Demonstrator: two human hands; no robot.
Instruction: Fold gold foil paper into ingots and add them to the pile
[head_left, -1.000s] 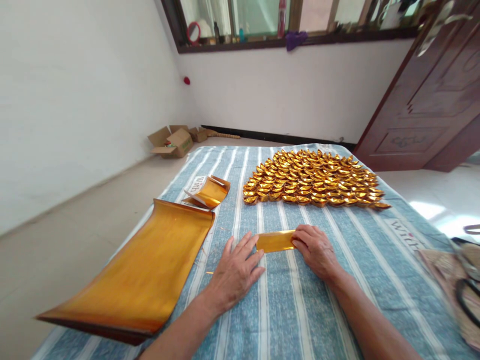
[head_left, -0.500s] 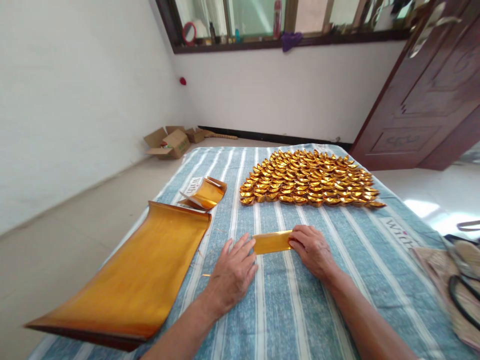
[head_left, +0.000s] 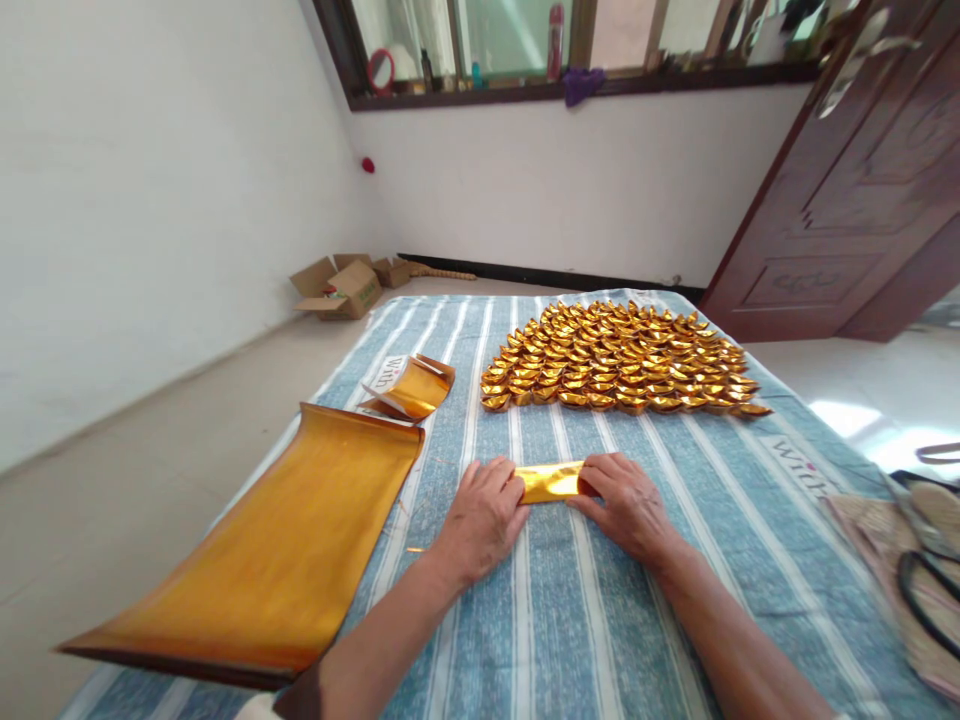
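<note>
A narrow folded strip of gold foil paper (head_left: 551, 481) lies crosswise on the striped cloth (head_left: 547, 620) between my hands. At its left end, my left hand (head_left: 487, 510) has its fingers closed over the paper. The right end is pinched by my right hand (head_left: 621, 500), its thumb at the near edge. Beyond my hands, many folded gold paper ingots (head_left: 615, 360) sit in overlapping rows. To the left lies a large stack of gold foil sheets (head_left: 262, 540) with curling edges, and a smaller curled gold sheet (head_left: 420, 388) rests behind it.
Black-handled scissors (head_left: 926, 590) lie on a beige cloth at the right edge. Thin gold scraps (head_left: 415, 549) are left of my left hand. Cardboard boxes (head_left: 345, 288) stand on the floor at the back left, and a brown door (head_left: 817, 220) stands at the right.
My left hand has moved right and slightly forward, its fingers now closing on the strip's left end. The strip looks narrower and brighter. My right hand has stayed at the right end.
</note>
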